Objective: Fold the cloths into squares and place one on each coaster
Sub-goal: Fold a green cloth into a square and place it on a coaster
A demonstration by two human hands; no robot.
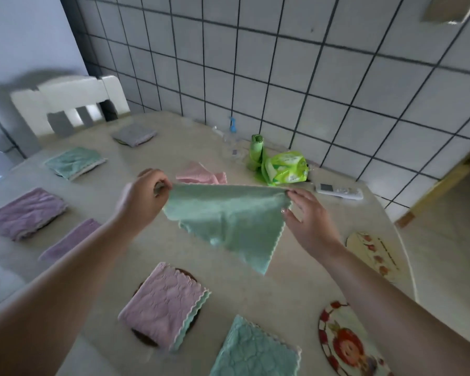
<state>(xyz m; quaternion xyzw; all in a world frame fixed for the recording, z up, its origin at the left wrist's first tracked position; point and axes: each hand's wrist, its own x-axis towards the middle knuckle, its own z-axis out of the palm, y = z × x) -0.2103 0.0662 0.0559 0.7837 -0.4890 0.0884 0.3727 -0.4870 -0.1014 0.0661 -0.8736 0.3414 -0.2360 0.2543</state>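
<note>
Beige rounded surface (136, 240) against a white tiled wall with dark grout (310, 77), white wooden chair (73, 101) at the far left. Above the middle, a mint-green microfibre cloth (228, 215) held taut in the air, folded edge uppermost, a point hanging down. Left hand (141, 199) with fingers curled, pinching the cloth's left corner; right hand (310, 215) pinching the right corner, other fingers spread wide. Near, a folded pink cloth (163, 302) on a dark round coaster (144, 339), and just right of it a folded teal cloth (253, 351). At the right edge, two bare round coasters with red cartoon prints (345, 346). Left: two folded lilac cloths (27, 213), a green one (73, 161), a grey one (133, 134). Far: an unfolded pink cloth (201, 173), a green packet (285, 166), a white remote (339, 191).
</note>
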